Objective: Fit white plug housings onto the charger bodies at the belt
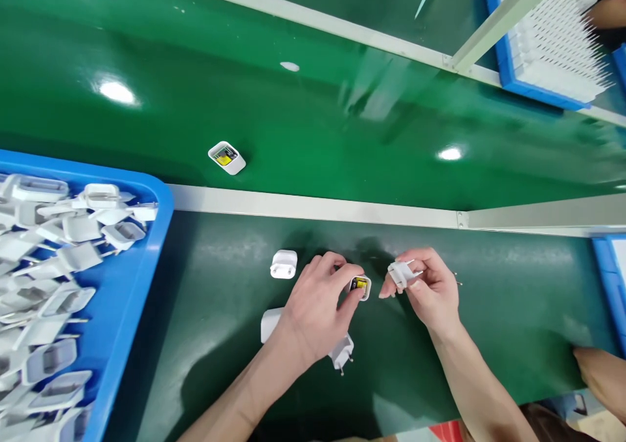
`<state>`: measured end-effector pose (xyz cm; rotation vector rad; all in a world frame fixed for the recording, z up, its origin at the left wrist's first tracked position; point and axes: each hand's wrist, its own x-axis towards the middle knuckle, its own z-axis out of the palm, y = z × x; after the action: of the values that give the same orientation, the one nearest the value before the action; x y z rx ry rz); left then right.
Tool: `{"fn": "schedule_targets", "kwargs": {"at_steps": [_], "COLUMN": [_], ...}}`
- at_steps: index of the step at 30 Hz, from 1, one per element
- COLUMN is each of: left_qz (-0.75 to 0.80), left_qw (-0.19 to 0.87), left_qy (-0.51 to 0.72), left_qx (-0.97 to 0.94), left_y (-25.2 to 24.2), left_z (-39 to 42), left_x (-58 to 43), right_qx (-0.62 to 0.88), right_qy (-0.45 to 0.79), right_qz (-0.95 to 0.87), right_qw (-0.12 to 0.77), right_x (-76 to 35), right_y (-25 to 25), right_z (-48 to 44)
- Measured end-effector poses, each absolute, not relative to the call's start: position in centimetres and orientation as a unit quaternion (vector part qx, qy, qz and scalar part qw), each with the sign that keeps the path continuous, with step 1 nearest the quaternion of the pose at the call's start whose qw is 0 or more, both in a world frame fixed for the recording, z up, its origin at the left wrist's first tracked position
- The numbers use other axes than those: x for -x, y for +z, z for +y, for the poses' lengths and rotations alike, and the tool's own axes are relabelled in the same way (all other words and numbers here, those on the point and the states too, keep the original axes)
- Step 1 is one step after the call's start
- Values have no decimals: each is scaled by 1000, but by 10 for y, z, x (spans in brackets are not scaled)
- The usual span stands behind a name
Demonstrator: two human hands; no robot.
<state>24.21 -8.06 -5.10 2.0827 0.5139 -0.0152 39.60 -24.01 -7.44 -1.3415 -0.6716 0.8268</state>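
My left hand (317, 308) grips a white charger housing (366, 292) between thumb and fingers. Its open end faces up and right, with a yellow and dark part inside. Just to the right, my right hand (435, 289) pinches a white plug cap (402, 274) with two pins, apart from the housing. Thin metal pins (457, 278) show beyond that hand's far side. Near my left hand lie a small white plug cap (283, 264), a white casing (270, 324) partly hidden by my wrist, and a white two-pin plug piece (342, 353), also partly covered.
On the left, a blue tray (163, 227) holds many white plug parts. One more open housing (235, 163) lies on the green surface (313, 135) beyond the pale rail (313, 206). White pinned parts fill a blue tray (508, 70) upper right. Another person's arm (604, 377) shows at right.
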Motion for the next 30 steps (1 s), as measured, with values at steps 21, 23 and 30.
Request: {"fn": "schedule_targets", "kwargs": {"at_steps": [21, 23, 30], "left_qz": [149, 155, 149], "left_qw": [378, 382, 372], "left_qy": [17, 50, 94], "left_qx": [-914, -910, -911], "left_y": [-47, -44, -51], "left_z": [-80, -80, -86], "left_x": [-245, -248, -251], "right_qx": [603, 598, 639], "right_qy": [358, 362, 346], "right_qz": [-242, -242, -316], "right_qw": [670, 673, 610], "right_x": [-393, -393, -392], "right_y": [-87, -87, -82], "right_z": [-246, -246, -244]}}
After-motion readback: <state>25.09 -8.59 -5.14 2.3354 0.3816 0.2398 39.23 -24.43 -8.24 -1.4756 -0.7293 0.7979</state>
